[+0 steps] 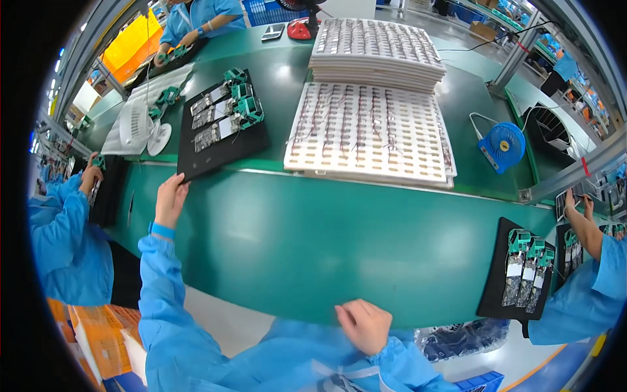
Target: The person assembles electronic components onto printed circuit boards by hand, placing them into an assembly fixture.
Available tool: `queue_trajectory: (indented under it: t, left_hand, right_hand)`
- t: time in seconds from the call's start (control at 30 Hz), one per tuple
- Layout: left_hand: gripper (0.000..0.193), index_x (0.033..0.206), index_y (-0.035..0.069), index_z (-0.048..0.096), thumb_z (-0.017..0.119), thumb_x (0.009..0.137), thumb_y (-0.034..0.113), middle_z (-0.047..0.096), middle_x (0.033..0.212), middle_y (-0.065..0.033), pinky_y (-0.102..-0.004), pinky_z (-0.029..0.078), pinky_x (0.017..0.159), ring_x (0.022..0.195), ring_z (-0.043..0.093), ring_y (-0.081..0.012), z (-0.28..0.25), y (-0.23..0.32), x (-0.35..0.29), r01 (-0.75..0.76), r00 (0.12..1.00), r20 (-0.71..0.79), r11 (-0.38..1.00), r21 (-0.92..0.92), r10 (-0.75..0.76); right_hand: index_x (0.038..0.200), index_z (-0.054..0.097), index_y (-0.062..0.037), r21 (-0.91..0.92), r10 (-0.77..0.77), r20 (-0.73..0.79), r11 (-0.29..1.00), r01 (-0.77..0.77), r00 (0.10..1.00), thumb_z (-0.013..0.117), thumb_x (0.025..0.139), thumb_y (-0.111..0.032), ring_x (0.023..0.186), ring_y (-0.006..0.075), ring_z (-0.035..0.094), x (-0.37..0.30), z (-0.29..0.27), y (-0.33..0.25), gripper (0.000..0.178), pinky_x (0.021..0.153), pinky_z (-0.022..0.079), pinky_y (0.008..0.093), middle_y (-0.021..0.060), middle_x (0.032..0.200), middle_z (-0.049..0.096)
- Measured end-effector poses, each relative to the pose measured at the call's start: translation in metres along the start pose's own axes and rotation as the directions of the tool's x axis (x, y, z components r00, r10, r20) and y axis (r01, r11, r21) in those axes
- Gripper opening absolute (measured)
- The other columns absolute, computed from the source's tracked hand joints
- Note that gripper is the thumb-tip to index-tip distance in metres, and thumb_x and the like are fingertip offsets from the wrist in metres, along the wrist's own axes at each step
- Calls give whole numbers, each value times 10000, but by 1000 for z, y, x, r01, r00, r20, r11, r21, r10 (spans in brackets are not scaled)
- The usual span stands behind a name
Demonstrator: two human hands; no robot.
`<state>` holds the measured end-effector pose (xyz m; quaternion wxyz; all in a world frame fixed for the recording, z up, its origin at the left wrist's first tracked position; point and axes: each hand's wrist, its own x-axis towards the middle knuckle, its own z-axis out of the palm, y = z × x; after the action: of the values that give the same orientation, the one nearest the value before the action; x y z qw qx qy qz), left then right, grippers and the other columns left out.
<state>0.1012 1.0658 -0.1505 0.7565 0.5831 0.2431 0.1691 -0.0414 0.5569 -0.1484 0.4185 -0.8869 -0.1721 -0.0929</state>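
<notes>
The right hand (364, 325) lies nearest, resting at the near edge of the green surface (313, 242), its fingers curled loosely together and holding nothing; the left hand (170, 199) reaches out on a blue sleeve to the near corner of a black tray (222, 153), its fingers clamped on that edge; the tray lies on the far side of the surface's raised lip, carrying green-capped circuit boards (225, 111); just right of it sits a stack of white component trays (372, 134), with a second stack (377, 52) behind; a small blue fan (501, 146) stands further right; another black tray (519, 274) with similar boards lies at the right, beside a co-worker's blue sleeve (581, 300); a white fan (137, 127) lies left of the held tray.
</notes>
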Motion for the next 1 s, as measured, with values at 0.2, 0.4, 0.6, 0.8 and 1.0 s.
queue_trajectory:
  t: [0.2, 0.4, 0.6, 0.8, 1.0]
  left_hand:
    - [156, 1049, 40, 601, 627, 896, 55, 659, 957, -16, -203, 504, 699, 802, 619, -78, 15, 16, -201, 20, 996, 82, 998, 54, -25]
    - [395, 1205, 6, 572, 687, 829, 43, 666, 1084, -61, -264, 513, 821, 935, 638, -134, 46, -38, -348, 282, 957, 60, 959, 41, -284]
    - [111, 969, -36, 642, 601, 930, 59, 689, 862, -107, -296, 528, 727, 774, 669, -168, 78, -19, -378, 346, 828, 300, 853, 390, -473]
    - [55, 964, -6, 631, 587, 948, 22, 659, 986, -62, -241, 483, 776, 881, 619, -123, 84, -9, -323, -231, 961, 260, 800, 554, 97]
    - [459, 1361, 37, 520, 620, 913, 44, 531, 1363, -139, -372, 478, 936, 1230, 542, -275, 123, -35, -283, -455, 877, 447, 602, 656, 175]
  right_hand:
    - [1134, 649, -44, 602, 139, 608, 561, -568, 782, 633, 967, -173, 698, 125, 639, 18, 29, -30, 211, 582, 492, 250, 68, 955, 705]
    - [1141, 614, -1, 557, 123, 806, 176, -812, 579, 602, 988, -345, 671, 117, 635, 22, 58, -72, 377, 498, 441, 234, 77, 990, 692]
    - [959, 627, -79, 523, 242, 800, 165, -836, 549, 648, 954, -423, 446, 41, 406, 19, 20, -38, 345, 389, 286, 227, -42, 591, 501]
    - [1107, 688, -57, 458, 505, 619, 389, -799, 601, 640, 979, -315, 638, 21, 524, 31, -82, 32, 292, 519, 387, 212, -46, 854, 686]
    - [853, 658, -4, -228, 482, 123, 865, -448, 868, 712, 902, -307, 616, 241, 652, 39, -153, 100, 312, 548, 481, 373, 132, 756, 686]
